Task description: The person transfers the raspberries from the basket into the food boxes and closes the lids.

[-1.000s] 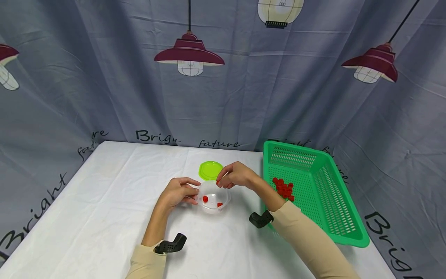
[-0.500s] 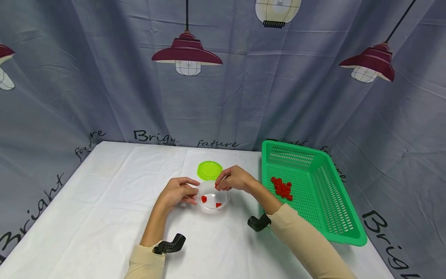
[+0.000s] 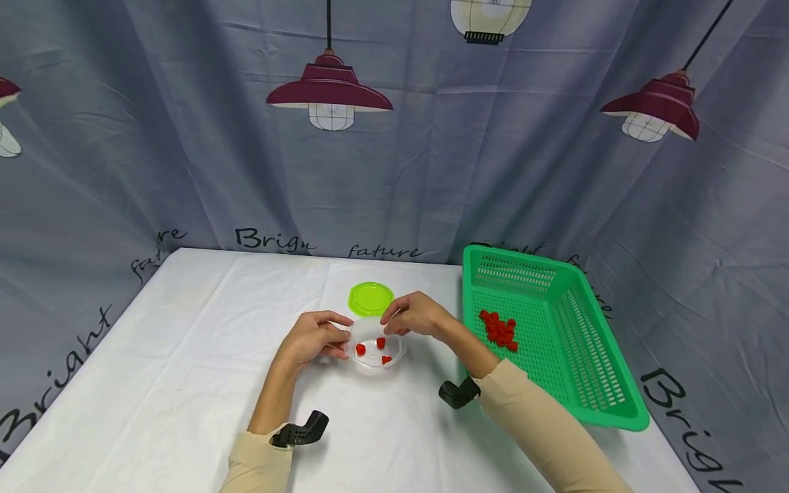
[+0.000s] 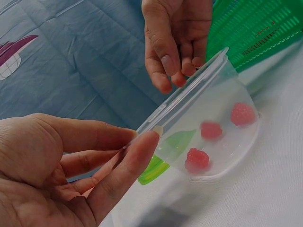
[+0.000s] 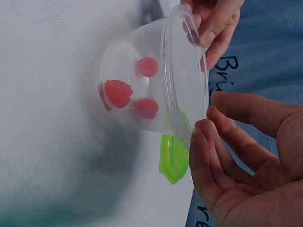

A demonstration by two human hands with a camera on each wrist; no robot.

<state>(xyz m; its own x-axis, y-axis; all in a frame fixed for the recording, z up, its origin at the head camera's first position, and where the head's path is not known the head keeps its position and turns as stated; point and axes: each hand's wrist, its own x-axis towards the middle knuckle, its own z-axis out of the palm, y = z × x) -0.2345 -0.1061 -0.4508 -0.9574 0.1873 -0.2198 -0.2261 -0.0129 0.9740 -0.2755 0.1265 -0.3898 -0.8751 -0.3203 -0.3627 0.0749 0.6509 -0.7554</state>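
Note:
A clear plastic tub [image 3: 370, 366] stands on the white cloth with three red raspberries [image 5: 118, 93] on its bottom. My left hand [image 3: 314, 337] pinches the tub's rim at its left side, thumb and fingers on either side of the edge in the left wrist view. Over the rim at the far right is my right hand [image 3: 419, 315], its fingers loosely bent and nothing held between them. Both wrist views show the raspberries through the tub's see-through wall.
A bright green lid [image 3: 370, 298] lies just behind the tub. To the right, a green plastic basket [image 3: 555, 383] holds a cluster of raspberries [image 3: 499, 331]. The white-covered table [image 3: 185, 370] ends at a grey-blue curtain [image 3: 394, 178].
The raspberry in my right fingers has dropped into the tub, joining the two there. My right hand moved slightly down and has let go. My left hand keeps its hold.

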